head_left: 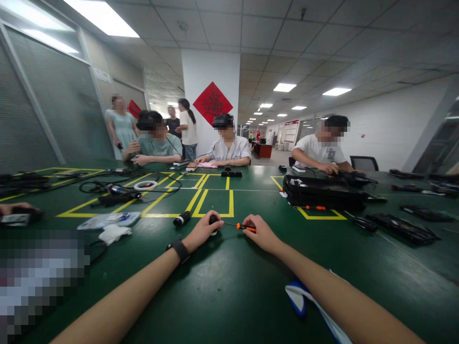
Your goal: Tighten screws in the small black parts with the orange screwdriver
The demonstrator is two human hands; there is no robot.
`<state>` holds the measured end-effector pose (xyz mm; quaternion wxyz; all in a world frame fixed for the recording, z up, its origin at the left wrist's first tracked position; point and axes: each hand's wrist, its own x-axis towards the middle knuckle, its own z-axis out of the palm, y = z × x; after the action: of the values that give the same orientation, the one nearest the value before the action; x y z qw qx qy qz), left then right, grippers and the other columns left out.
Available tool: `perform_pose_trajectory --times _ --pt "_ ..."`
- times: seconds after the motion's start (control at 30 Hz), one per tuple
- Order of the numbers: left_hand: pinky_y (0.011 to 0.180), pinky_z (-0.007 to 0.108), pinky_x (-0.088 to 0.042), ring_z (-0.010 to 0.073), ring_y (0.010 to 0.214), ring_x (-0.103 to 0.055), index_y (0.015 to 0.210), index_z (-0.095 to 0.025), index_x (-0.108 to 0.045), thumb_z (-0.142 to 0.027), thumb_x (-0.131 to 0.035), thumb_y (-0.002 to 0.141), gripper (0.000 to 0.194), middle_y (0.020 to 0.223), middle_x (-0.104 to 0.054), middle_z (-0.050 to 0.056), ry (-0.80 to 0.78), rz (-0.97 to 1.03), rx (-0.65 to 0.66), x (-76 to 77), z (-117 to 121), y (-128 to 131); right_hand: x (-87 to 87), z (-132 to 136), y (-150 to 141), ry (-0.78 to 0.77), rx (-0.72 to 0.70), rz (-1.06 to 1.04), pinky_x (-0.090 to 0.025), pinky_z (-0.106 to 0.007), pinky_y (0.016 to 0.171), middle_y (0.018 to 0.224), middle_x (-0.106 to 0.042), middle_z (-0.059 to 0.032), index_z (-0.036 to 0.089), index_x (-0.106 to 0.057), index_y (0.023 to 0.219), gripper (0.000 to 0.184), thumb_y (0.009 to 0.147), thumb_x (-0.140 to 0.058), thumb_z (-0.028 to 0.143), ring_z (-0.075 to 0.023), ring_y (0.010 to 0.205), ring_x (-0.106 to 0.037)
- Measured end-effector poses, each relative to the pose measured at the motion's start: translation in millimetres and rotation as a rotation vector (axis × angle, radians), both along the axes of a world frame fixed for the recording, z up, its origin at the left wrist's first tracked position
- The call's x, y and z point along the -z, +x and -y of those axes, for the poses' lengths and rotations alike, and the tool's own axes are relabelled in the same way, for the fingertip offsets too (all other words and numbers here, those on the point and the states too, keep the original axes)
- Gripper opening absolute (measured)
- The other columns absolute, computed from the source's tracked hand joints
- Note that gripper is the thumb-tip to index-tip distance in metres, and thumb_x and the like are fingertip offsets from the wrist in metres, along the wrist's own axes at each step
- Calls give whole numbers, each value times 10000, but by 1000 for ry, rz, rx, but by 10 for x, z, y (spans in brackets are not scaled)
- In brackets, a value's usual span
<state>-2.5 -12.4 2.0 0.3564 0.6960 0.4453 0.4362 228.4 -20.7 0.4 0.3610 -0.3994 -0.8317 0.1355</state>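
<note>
My left hand (pixel 205 231) is closed around a small black cylindrical part (pixel 213 220) with a pale band, just above the green table. In my right hand (pixel 262 232) is a screwdriver (pixel 247 228) with an orange and black handle, gripped between thumb and fingers. Its thin shaft points left toward the black part; I cannot tell whether the tip touches it. A similar black cylinder with a white band (pixel 181 219) lies on the table left of my left hand.
Yellow tape (pixel 231 203) marks the green table (pixel 218 286). A black tray (pixel 319 191) stands right, with an orange-handled tool (pixel 316 208) before it. Cables (pixel 93 186) and plastic bags (pixel 109 220) lie left. A blue-white strap (pixel 297 298) lies beneath my right forearm. People sit across.
</note>
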Motion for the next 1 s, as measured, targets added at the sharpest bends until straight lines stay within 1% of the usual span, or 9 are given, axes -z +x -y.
perform_pose_trajectory --times 0.1,0.23,0.4,0.57,0.7,0.8,0.87,0.93,1.0 --pt "596 224 -391 117 663 -511 862 -187 -499 -387 -537 720 248 731 -550 -20 -1 -2 8 0 2 -3 12 -22 -3 22 21 11 -373 -301 790 901 -558 -40 179 -572 915 160 784 -536 265 -166 882 -467" --pt "607 226 -393 117 665 -513 853 -185 -502 -378 -539 721 237 727 -554 -18 9 -9 16 -10 8 -8 32 -62 -7 1 57 59 -365 -314 790 835 -566 -51 169 -612 825 181 834 -451 250 -168 861 -472" --pt "596 225 -393 118 657 -511 856 -184 -496 -397 -531 729 250 715 -557 -15 4 1 9 -2 2 -5 33 -56 9 5 52 49 -370 -298 770 851 -560 -35 170 -584 851 106 775 -524 213 -160 848 -472" --pt "595 225 -395 117 658 -511 857 -185 -496 -392 -551 718 256 729 -552 -16 10 -15 8 17 -14 -11 23 -14 18 -67 2 16 -392 -264 709 852 -553 -13 176 -537 879 199 700 -612 221 -138 776 -489" --pt "602 229 -398 120 671 -516 864 -187 -496 -395 -542 725 255 742 -551 -13 11 -10 14 27 -20 -17 18 -18 6 -52 -1 11 -385 -282 763 892 -561 -30 182 -564 916 157 787 -521 262 -147 845 -489" --pt "606 230 -400 120 668 -518 863 -185 -498 -396 -537 726 254 729 -553 -13 6 -3 15 34 -23 -16 19 -41 0 -9 17 57 -368 -301 791 855 -563 -41 173 -599 825 185 842 -429 243 -153 858 -479" --pt "593 227 -398 120 656 -517 866 -186 -497 -397 -535 726 256 717 -554 -15 -5 -2 9 34 -24 -10 19 -48 1 11 22 78 -369 -301 783 835 -559 -41 168 -599 797 158 826 -457 231 -154 844 -478" --pt "580 225 -394 118 642 -515 867 -187 -497 -397 -532 725 256 704 -555 -17 -11 -5 2 26 -21 -5 17 -40 4 21 18 68 -373 -297 775 854 -556 -36 169 -584 833 99 790 -512 223 -154 844 -477" --pt "580 222 -393 116 636 -513 857 -186 -501 -389 -537 720 247 700 -556 -18 -3 -8 -4 12 -13 0 12 -20 8 16 8 43 -379 -286 761 871 -553 -28 173 -561 861 117 752 -559 215 -150 838 -480"
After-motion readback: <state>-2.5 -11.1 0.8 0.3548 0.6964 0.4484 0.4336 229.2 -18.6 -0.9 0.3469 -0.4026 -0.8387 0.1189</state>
